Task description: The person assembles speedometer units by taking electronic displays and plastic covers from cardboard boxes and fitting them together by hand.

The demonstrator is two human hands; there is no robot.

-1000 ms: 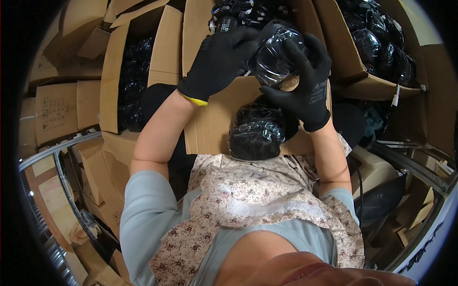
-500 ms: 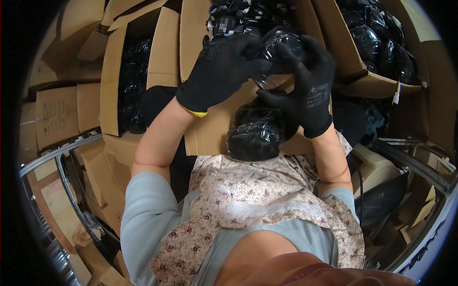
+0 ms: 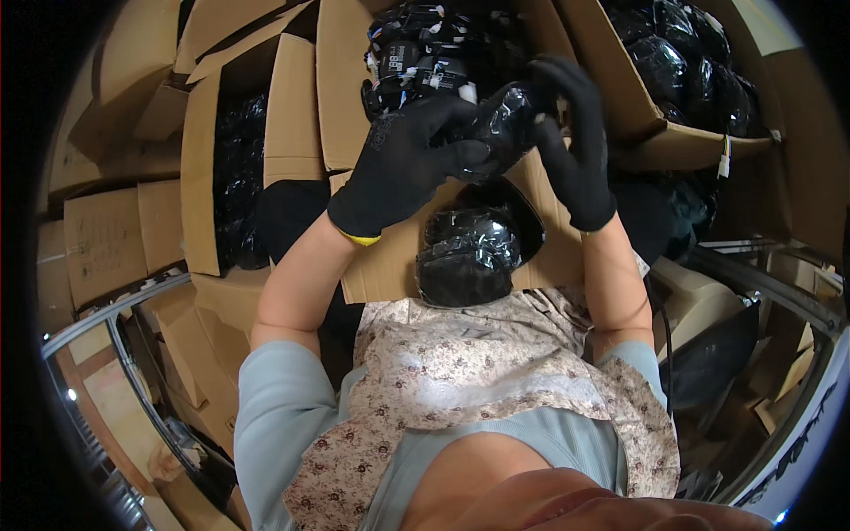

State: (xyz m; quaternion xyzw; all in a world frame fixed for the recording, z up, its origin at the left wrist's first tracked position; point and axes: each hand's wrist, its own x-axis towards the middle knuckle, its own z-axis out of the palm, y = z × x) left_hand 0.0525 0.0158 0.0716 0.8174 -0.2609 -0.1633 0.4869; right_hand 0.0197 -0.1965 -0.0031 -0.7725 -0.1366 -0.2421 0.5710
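Note:
My left hand (image 3: 407,159), in a black glove, grips a glossy black rounded part (image 3: 506,128) that looks wrapped in clear film. My right hand (image 3: 580,146), also gloved in black, is beside the part's right end with thumb and fingers apart. A small pale spot shows by its thumb; I cannot make out what it is. Below my hands, a film-wrapped black part (image 3: 467,265) lies on the cardboard flap (image 3: 381,265) over my lap, with a dark curved piece (image 3: 524,217) against its upper right side.
Ahead, an open carton (image 3: 343,88) holds black display units (image 3: 421,66) with wires and white connectors. At right, another carton (image 3: 633,150) holds film-wrapped black parts (image 3: 695,66); a white connector (image 3: 724,165) hangs over its edge. A narrow carton (image 3: 202,177) of wrapped black parts stands left.
The part between my hands has turned from its clear, see-through side to a glossy black side. My right hand has moved up, uncovering the curved piece below, and its fingers have spread.

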